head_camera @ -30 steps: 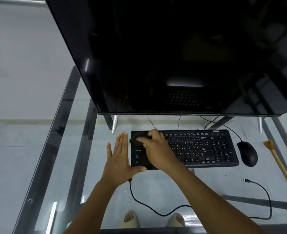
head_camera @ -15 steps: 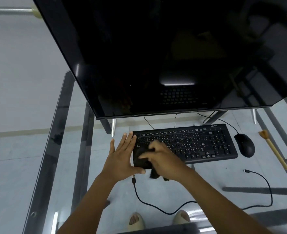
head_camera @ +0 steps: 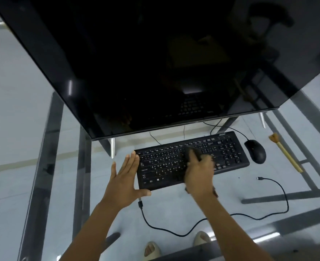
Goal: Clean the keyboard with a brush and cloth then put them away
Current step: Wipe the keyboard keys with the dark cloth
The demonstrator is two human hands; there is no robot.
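Glass-topped counter [head_camera: 221,194] carried black full-size keyboard [head_camera: 166,166]; left hand [head_camera: 124,182] splayed flat against its left end; right hand [head_camera: 199,173] gripped dark cloth [head_camera: 192,152] over keys

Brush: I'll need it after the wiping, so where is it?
The brush lies on the glass desk's right side, just right of the mouse, untouched.

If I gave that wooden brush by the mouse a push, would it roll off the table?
Probably a little. The brush has a long, round-looking handle and lies flat on smooth glass table, so it would likely slide or roll easily. Its flared bristle end might make it curve rather than roll straight. It looks thin, so probably light.
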